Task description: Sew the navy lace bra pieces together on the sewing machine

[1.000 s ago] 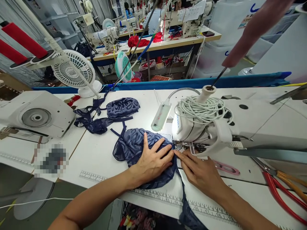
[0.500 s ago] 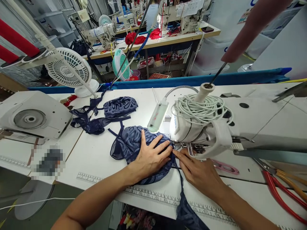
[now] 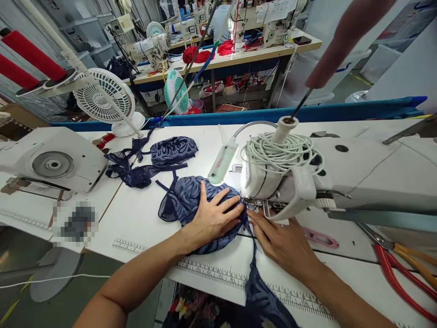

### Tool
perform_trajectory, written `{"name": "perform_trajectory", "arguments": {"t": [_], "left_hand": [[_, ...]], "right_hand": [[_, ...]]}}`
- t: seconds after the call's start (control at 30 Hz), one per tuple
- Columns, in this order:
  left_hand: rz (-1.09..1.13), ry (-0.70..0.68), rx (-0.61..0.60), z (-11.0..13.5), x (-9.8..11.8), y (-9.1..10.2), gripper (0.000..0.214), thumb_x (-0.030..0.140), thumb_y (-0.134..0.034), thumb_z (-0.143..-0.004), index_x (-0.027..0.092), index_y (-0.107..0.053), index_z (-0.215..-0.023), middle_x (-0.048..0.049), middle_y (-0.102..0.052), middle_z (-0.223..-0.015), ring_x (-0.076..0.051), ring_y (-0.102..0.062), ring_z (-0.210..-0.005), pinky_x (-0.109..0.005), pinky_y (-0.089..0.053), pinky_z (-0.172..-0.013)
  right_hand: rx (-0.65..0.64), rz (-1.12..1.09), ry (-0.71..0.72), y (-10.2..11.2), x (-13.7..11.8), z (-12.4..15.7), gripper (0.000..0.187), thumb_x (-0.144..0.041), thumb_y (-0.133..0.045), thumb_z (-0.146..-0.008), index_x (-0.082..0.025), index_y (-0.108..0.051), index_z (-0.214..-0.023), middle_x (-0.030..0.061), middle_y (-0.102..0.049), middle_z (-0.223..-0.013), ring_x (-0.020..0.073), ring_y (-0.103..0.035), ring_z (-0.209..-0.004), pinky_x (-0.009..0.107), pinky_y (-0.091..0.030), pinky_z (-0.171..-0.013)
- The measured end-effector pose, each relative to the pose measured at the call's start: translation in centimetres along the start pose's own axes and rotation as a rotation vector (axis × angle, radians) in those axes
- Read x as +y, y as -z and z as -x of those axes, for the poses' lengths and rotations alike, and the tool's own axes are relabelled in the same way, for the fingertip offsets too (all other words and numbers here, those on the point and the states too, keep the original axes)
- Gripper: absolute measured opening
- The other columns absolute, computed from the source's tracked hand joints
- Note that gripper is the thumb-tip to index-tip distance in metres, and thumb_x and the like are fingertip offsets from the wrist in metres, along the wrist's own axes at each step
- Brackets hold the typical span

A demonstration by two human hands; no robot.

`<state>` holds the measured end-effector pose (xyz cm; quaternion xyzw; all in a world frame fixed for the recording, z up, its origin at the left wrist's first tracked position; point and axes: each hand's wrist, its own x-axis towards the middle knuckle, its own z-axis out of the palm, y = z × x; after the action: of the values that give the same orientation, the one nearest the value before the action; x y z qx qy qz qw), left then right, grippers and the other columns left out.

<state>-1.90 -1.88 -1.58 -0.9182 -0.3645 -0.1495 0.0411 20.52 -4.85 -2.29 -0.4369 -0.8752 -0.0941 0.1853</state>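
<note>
A navy lace bra (image 3: 189, 189) lies under the needle area of a white sewing machine (image 3: 262, 184). My left hand (image 3: 213, 216) rests flat on its cup with the fingers spread, the fingertips close to the presser foot. At the right edge of the fabric, my right hand (image 3: 278, 239) lies low beside the needle, fingers stretched forward and together, the fingertips touching the bra's edge. Part of those fingers is hidden behind the machine head. From there a navy lace strip (image 3: 261, 291) hangs over the table's front edge. A lit lamp (image 3: 222, 161) stands over the cup.
More navy lace pieces (image 3: 174, 151) lie at the back left. Red-handled scissors (image 3: 389, 264) and a pink tool (image 3: 321, 238) are at the right. A second machine (image 3: 54, 159) and a white fan (image 3: 104, 95) stand left. A printed ruler (image 3: 218, 273) runs along the front edge.
The view has shifted slightly. Both hands keep nearly the same places by the needle, and the hanging lace strip has shifted a little upward and left.
</note>
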Motion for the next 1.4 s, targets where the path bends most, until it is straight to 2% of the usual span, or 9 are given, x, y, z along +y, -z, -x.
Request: {"name": "perform_trajectory", "arguments": {"t": [0.1, 0.2, 0.33, 0.47, 0.63, 0.9, 1.2, 1.3, 1.4], "left_hand": [[0.016, 0.020, 0.035, 0.2, 0.5, 1.0, 0.025, 0.030, -0.045, -0.100, 0.025, -0.061, -0.118, -0.0087, -0.059, -0.132, -0.029, -0.044, -0.133, -0.074, -0.007, -0.111], [0.153, 0.072, 0.002, 1.4, 2.3, 2.7, 0.024, 0.037, -0.052, -0.096, 0.020, -0.063, -0.109, -0.0106, -0.061, -0.122, -0.026, -0.055, -0.115, -0.055, -0.039, -0.105], [0.227, 0.129, -0.126, 3.6, 3.9, 3.8, 0.030, 0.038, -0.064, -0.083, 0.015, -0.061, -0.103, -0.0109, -0.062, -0.105, -0.025, -0.056, -0.091, -0.041, -0.053, -0.077], [0.100, 0.151, -0.012, 4.2, 2.0, 3.2, 0.030, -0.003, -0.042, -0.079, 0.017, -0.060, -0.093, -0.0072, -0.063, -0.098, -0.020, -0.057, -0.093, -0.041, -0.049, -0.091], [0.093, -0.023, -0.029, 3.1, 0.7, 2.3, 0.030, -0.002, -0.033, -0.085, 0.018, -0.054, -0.081, -0.0055, -0.060, -0.088, -0.018, -0.056, -0.085, -0.037, -0.048, -0.089], [0.407, 0.136, -0.009, 1.4, 1.5, 2.0, 0.022, 0.016, -0.054, -0.080, 0.018, -0.052, -0.102, -0.0025, -0.061, -0.091, -0.016, -0.058, -0.084, -0.027, -0.048, -0.077], [-0.045, -0.076, -0.128, 0.2, 0.3, 1.9, 0.028, 0.014, -0.058, -0.076, 0.021, -0.065, -0.102, -0.0006, -0.056, -0.072, -0.015, -0.054, -0.065, -0.026, -0.038, -0.057], [-0.041, -0.128, -0.071, 0.1, 0.5, 1.9, 0.024, 0.014, -0.055, -0.083, 0.019, -0.064, -0.105, -0.0026, -0.059, -0.079, -0.016, -0.057, -0.073, -0.028, -0.045, -0.065], [0.008, -0.240, 0.002, -0.1, 0.7, 1.7, 0.023, 0.008, -0.048, -0.089, 0.013, -0.063, -0.105, -0.0100, -0.064, -0.106, -0.022, -0.058, -0.108, -0.040, -0.046, -0.097]], "right_hand": [[-0.016, -0.010, -0.127, 1.5, -1.7, 0.4, 0.030, -0.038, -0.042, -0.098, -0.018, -0.064, -0.089, 0.0055, -0.065, -0.070, 0.0204, -0.059, -0.066, 0.036, -0.041, -0.071], [-0.079, 0.010, -0.233, 3.1, -4.9, 2.2, 0.038, -0.053, -0.043, -0.094, -0.020, -0.058, -0.086, 0.0061, -0.062, -0.074, 0.0216, -0.058, -0.063, 0.036, -0.041, -0.064], [-0.053, 0.030, -0.165, 3.5, -7.5, 6.2, 0.033, -0.026, -0.042, -0.092, -0.012, -0.053, -0.120, 0.0125, -0.065, -0.095, 0.0254, -0.063, -0.081, 0.038, -0.045, -0.070], [-0.052, 0.098, -0.035, 4.7, -5.7, 8.7, 0.045, -0.007, -0.035, -0.085, -0.016, -0.052, -0.125, 0.0111, -0.066, -0.090, 0.0245, -0.062, -0.073, 0.038, -0.046, -0.062], [-0.154, -0.243, 0.105, 7.5, -2.9, 6.7, 0.023, -0.027, -0.045, -0.095, -0.027, -0.059, -0.113, 0.0052, -0.066, -0.090, 0.0177, -0.061, -0.069, 0.029, -0.049, -0.059], [-0.023, -0.377, 0.166, 1.6, -0.2, 0.9, 0.048, 0.008, -0.033, -0.077, -0.019, -0.060, -0.106, 0.0072, -0.065, -0.111, 0.0197, -0.058, -0.102, 0.035, -0.047, -0.084], [-0.026, -0.425, 0.191, 1.1, -0.1, 0.9, 0.052, 0.010, -0.033, -0.073, -0.020, -0.062, -0.105, 0.0051, -0.068, -0.112, 0.0178, -0.059, -0.106, 0.035, -0.045, -0.085], [0.017, -0.482, 0.218, 1.2, 0.5, 1.0, 0.058, 0.010, -0.033, -0.072, -0.020, -0.062, -0.111, 0.0046, -0.069, -0.115, 0.0162, -0.059, -0.110, 0.033, -0.046, -0.088], [0.057, -0.498, 0.220, 1.0, 0.9, 1.6, 0.059, 0.010, -0.033, -0.073, -0.021, -0.064, -0.112, 0.0032, -0.069, -0.117, 0.0158, -0.058, -0.113, 0.034, -0.045, -0.090]]}}
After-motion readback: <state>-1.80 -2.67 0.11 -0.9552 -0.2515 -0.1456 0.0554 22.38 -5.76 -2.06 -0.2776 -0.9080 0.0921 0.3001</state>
